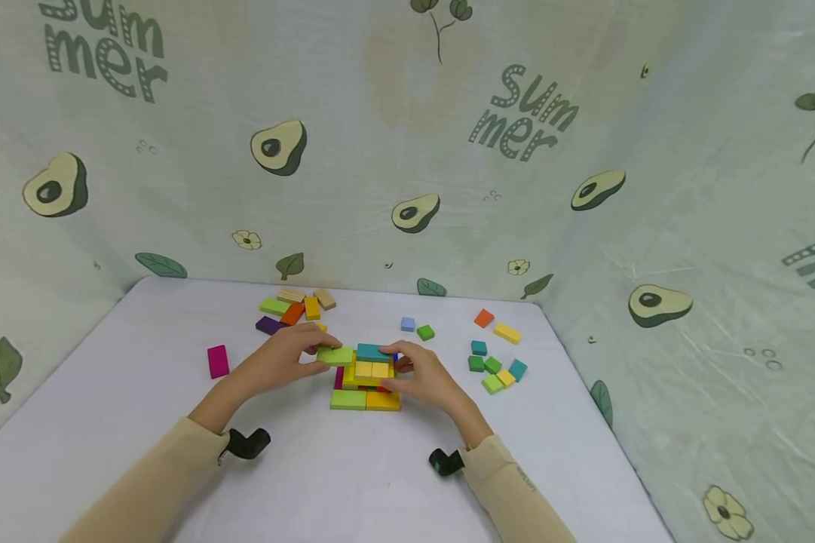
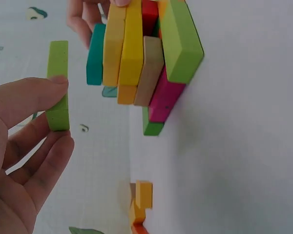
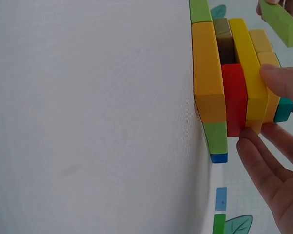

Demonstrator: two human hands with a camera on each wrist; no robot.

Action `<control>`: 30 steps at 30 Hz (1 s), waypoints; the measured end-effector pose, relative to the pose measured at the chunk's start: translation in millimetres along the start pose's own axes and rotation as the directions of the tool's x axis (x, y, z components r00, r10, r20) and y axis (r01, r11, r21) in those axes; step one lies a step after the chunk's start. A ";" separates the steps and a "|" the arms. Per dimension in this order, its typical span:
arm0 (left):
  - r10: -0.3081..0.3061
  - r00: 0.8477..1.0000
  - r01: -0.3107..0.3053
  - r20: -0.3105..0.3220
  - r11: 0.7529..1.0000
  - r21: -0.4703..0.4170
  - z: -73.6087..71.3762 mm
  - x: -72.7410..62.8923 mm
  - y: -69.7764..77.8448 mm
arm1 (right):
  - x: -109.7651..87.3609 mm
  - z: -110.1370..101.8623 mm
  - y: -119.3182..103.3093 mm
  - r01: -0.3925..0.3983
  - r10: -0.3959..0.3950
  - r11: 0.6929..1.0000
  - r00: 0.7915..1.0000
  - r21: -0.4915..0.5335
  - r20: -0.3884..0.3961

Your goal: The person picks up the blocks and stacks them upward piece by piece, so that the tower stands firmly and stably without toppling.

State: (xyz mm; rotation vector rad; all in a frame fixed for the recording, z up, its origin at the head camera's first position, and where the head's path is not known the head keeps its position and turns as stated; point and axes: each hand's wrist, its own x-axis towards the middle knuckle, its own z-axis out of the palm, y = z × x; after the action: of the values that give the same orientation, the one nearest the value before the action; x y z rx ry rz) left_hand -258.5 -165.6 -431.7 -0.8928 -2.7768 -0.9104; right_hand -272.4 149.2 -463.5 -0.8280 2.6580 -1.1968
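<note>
A stack of coloured wooden blocks (image 1: 365, 400) stands in layers, lime green and orange at its base and yellow higher up. My left hand (image 1: 281, 357) pinches a lime green block (image 2: 58, 87) between thumb and fingers, at the left of the stack's top and apart from it in the left wrist view. On the stack's right side, my right hand (image 1: 424, 375) steadies the upper layers. Its thumb presses a pale yellow block (image 3: 268, 59), while the other fingers reach round the side. A teal block (image 1: 372, 352) lies on top of the yellow ones.
Loose blocks lie behind my left hand, among them a dark purple block (image 1: 269, 325). A magenta block (image 1: 218, 362) lies to the left. Several green, teal and yellow blocks (image 1: 492, 365) are scattered at the right. A printed cloth (image 1: 353, 98) hangs behind the table.
</note>
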 end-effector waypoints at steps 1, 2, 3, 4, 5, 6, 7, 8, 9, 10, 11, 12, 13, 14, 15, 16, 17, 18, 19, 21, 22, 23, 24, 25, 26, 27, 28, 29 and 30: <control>0.001 1.000 -0.001 0.002 1.000 -0.008 2.4 1.9 4.0 | 0.0 0.1 0.5 0.002 -0.002 1.000 1.000 0.001 0.001; 0.004 1.000 -0.004 0.005 1.000 -0.017 4.6 3.5 8.0 | -0.1 0.2 1.0 0.003 -0.003 1.000 1.000 0.001 0.002; 0.005 1.000 -0.005 0.007 1.000 -0.020 6.8 5.1 11.7 | -0.1 0.3 1.4 0.005 -0.005 1.000 1.000 0.001 0.003; 0.005 1.000 -0.005 0.008 1.000 -0.021 8.9 6.6 15.0 | -0.2 0.3 1.8 0.009 -0.009 1.000 1.000 0.000 0.003; 0.007 1.000 -0.007 0.008 1.000 -0.023 11.0 8.0 18.0 | -0.3 0.2 2.0 0.012 -0.012 1.000 1.000 -0.003 0.002; 0.008 1.000 -0.008 0.008 1.000 -0.020 13.2 9.4 20.5 | -0.4 0.0 2.4 0.015 -0.015 1.000 1.000 -0.005 0.001; 0.011 1.000 -0.011 0.007 1.000 -0.021 15.2 10.8 22.7 | -0.6 -0.3 2.7 0.015 -0.015 1.000 1.000 -0.007 -0.002; 0.013 1.000 -0.013 0.005 1.000 -0.021 17.2 12.3 24.7 | -0.6 -0.6 3.0 0.015 -0.015 1.000 1.000 -0.010 -0.004; 0.016 1.000 -0.016 0.003 1.000 -0.020 19.3 13.9 26.5 | -0.8 -1.0 3.2 0.015 -0.015 1.000 1.000 -0.010 -0.004; 0.018 1.000 -0.018 0.001 1.000 -0.020 21.3 15.4 28.1 | -0.9 -1.3 3.4 0.019 -0.019 1.000 1.000 -0.007 -0.005; 0.019 1.000 -0.019 0.000 1.000 -0.020 23.2 16.7 29.6 | -0.9 -1.4 3.7 0.022 -0.022 1.000 1.000 -0.005 -0.005; 0.019 1.000 -0.019 0.000 1.000 -0.021 25.2 17.9 31.0 | -0.8 -1.5 4.0 0.025 -0.025 1.000 1.000 -0.001 -0.005; 0.019 1.000 -0.019 0.002 1.000 -0.016 27.0 18.9 32.4 | -0.4 -1.2 4.2 0.030 -0.030 1.000 1.000 0.000 -0.005; 0.020 1.000 -0.020 0.004 1.000 -0.011 28.8 19.7 33.3 | -0.2 -0.9 4.4 0.037 -0.037 0.999 0.999 0.003 -0.005; 0.024 1.000 -0.024 0.005 1.000 -0.005 30.4 20.1 34.3 | 0.0 -0.6 4.6 0.044 -0.044 0.999 0.999 0.006 -0.005; 0.023 1.000 -0.023 0.004 1.000 -0.005 31.9 20.4 34.9 | 0.0 -0.5 4.5 0.049 -0.049 0.999 0.999 0.008 -0.005; 0.023 1.000 -0.023 0.003 1.000 -0.004 33.4 20.5 35.5 | 0.1 -0.4 4.5 0.050 -0.050 0.999 0.999 0.009 -0.006; 0.028 1.000 -0.028 -0.001 1.000 0.002 35.1 20.9 35.6 | 0.0 -0.3 4.4 0.052 -0.051 0.999 0.999 0.009 -0.007; 0.026 1.000 -0.026 -0.003 1.000 0.006 36.6 21.2 36.0 | -0.1 -0.2 4.7 0.051 -0.051 0.999 0.999 0.010 -0.007; 0.021 1.000 -0.021 -0.006 1.000 0.005 39.7 21.4 36.4 | -0.5 -0.4 4.9 0.050 -0.050 0.999 0.999 0.014 -0.006; 0.015 1.000 -0.015 -0.002 1.000 0.009 41.5 21.6 36.6 | -0.7 -0.4 5.0 0.051 -0.051 0.999 0.999 0.015 -0.005; 0.016 1.000 -0.016 0.001 1.000 0.013 43.4 22.0 36.2 | -0.6 -0.3 5.3 0.052 -0.052 0.999 0.999 0.015 -0.004; 0.017 1.000 -0.017 0.004 1.000 0.018 44.9 22.1 36.3 | -0.6 -0.2 5.5 0.054 -0.054 0.998 0.999 0.015 -0.003; 0.011 1.000 -0.011 0.008 1.000 0.019 45.9 22.2 36.9 | -0.5 -0.2 5.7 0.056 -0.056 0.998 0.998 0.019 -0.002; 0.013 1.000 -0.013 0.007 1.000 0.026 46.8 22.1 37.4 | -0.6 -0.1 5.6 0.059 -0.059 0.998 0.998 0.021 -0.001; 0.015 1.000 -0.015 0.004 0.999 0.035 47.3 22.0 37.8 | -0.5 -0.1 5.4 0.061 -0.061 0.998 0.998 0.022 -0.001; 0.017 1.000 -0.017 -0.003 0.999 0.043 47.5 21.9 38.2 | -0.5 0.0 5.2 0.063 -0.063 0.998 0.998 0.024 0.000; 0.019 1.000 -0.018 -0.013 0.999 0.049 47.5 21.7 38.7 | -0.3 0.0 5.2 0.063 -0.063 0.998 0.998 0.025 0.000; 0.013 1.000 -0.012 -0.021 0.999 0.051 47.4 21.7 39.3 | -0.2 0.0 4.9 0.062 -0.062 0.998 0.998 0.028 0.001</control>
State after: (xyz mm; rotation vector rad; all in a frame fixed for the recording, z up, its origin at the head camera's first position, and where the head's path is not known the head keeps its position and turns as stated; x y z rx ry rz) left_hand -250.1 -102.3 -444.8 -0.8865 -2.7599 -0.8381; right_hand -274.3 152.0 -467.1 -0.9127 2.6266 -1.2434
